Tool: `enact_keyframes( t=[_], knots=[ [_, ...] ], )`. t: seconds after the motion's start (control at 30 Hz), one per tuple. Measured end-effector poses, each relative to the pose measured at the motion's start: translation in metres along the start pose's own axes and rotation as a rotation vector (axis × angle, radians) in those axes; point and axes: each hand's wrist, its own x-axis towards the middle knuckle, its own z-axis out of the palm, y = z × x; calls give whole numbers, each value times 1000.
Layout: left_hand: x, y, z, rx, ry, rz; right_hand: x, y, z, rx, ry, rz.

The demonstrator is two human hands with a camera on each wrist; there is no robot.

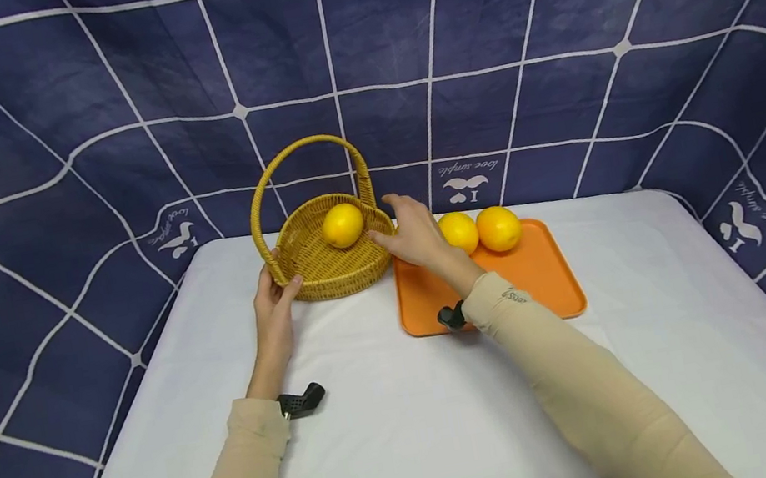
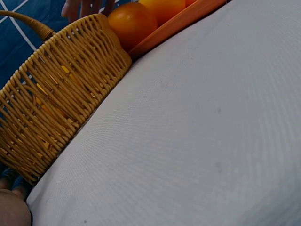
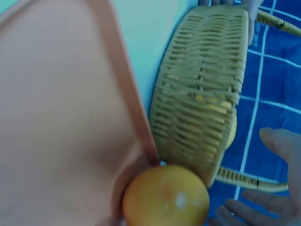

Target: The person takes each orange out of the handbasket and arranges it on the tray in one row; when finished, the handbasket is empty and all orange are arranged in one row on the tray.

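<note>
A wicker basket [image 1: 326,261] with a hoop handle stands on the white table and holds one orange [image 1: 343,224]. My left hand [image 1: 273,298] grips the basket's left rim, thumb on the outer wall; its fingertips [image 3: 225,2] show at the far rim in the right wrist view. My right hand [image 1: 412,230] hovers empty with fingers spread, just right of the basket and above the near-left corner of the orange tray [image 1: 535,281]. Two more oranges [image 1: 459,231] [image 1: 499,228] lie on the tray's far edge. The nearer one [image 3: 167,197] sits right under my right hand, by the basket wall [image 3: 202,94].
The white table [image 1: 413,420] stretches wide toward me and to the right of the tray. A dark blue grid-patterned cloth [image 1: 546,34] hangs behind and on both sides. In the left wrist view the basket wall [image 2: 56,103] touches the tray's corner [image 2: 174,28].
</note>
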Motion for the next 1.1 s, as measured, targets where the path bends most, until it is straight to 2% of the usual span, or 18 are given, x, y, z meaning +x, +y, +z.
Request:
enact_keyframes(
  t=[0.33, 0.57, 0.77, 1.0, 1.1],
  knots=[
    [6, -1, -2, -12, -12, -11, 23, -21, 22, 60, -17, -75],
    [1, 0, 0, 11, -9, 7, 29, -29, 37, 137, -53, -61],
    [1, -4, -3, 17, -1, 21, 34, -28, 49, 73, -99, -33],
    [2, -1, -2, 10, 15, 9, 47, -26, 61, 37, -97, -55],
    [2, -3, 1, -15, 1, -8, 50, -22, 63, 35, -83, -40]
  ],
)
